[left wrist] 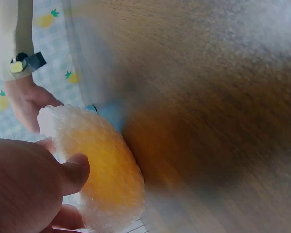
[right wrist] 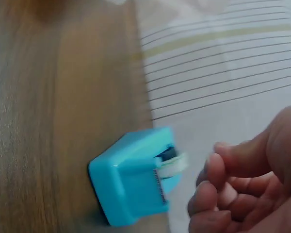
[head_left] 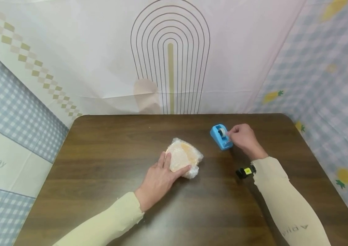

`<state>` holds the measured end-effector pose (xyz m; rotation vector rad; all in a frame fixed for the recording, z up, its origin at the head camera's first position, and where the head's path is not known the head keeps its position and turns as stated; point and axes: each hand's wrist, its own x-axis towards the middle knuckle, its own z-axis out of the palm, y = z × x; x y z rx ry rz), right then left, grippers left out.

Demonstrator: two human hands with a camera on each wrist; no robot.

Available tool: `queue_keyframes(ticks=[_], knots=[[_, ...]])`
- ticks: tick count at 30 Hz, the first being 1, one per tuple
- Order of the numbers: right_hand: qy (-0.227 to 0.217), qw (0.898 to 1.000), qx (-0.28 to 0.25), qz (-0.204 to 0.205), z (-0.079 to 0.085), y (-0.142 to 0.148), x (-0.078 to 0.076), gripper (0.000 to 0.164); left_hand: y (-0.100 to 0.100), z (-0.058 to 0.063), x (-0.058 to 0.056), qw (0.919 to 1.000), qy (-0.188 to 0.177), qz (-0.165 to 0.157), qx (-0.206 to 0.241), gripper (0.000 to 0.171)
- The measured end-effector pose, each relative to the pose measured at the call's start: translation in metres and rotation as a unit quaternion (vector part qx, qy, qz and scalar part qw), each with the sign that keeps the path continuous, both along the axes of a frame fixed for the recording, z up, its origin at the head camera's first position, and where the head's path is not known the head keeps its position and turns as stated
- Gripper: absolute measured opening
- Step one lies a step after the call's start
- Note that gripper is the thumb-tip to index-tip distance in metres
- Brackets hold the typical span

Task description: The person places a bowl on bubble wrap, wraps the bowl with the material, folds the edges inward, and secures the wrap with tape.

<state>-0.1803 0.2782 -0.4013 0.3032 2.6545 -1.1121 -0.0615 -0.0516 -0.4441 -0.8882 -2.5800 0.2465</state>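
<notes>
A bubble-wrapped bundle point(head_left: 180, 157) with something yellow-orange inside lies on the table. My left hand point(head_left: 158, 177) grips its near left side, thumb along the front edge and fingers at the left. In the left wrist view the thumb presses the bubble wrap point(left wrist: 106, 170). To the right stands a blue tape dispenser point(head_left: 222, 137) with a small roll of tape point(right wrist: 173, 166) in it. Just right of it, my right hand point(head_left: 244, 138) has thumb and forefinger pinched together, seemingly on the clear tape's end. The strip itself barely shows.
The brown wooden table point(head_left: 115, 136) reaches back to a pale printed cloth point(head_left: 106, 68). Checked cloth point(head_left: 315, 85) hangs on the right. A black wrist device with a yellow label point(head_left: 246, 171) is strapped at the right wrist.
</notes>
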Motion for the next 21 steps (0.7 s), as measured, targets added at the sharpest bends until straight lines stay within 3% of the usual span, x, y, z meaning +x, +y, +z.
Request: queue_keyframes(ticks=[4,9,15,21], knots=[[-0.031,0.999,-0.009,0.005,0.000,0.018,0.021,0.035,0.000,0.000,0.000,1.0000,0.005,-0.005,0.000,0.062],[-0.037,0.999,-0.031,0.009,-0.019,0.036,0.038,0.032,-0.002,-0.001,0.001,0.9999,0.012,0.000,0.006,0.067],[-0.039,0.999,-0.021,0.007,-0.041,0.039,0.038,0.030,-0.001,0.000,0.000,0.9998,-0.012,-0.009,0.014,0.063],[-0.065,0.998,0.015,0.001,-0.045,0.028,0.031,0.029,0.002,0.001,0.000,0.9999,-0.011,-0.003,0.002,0.063]])
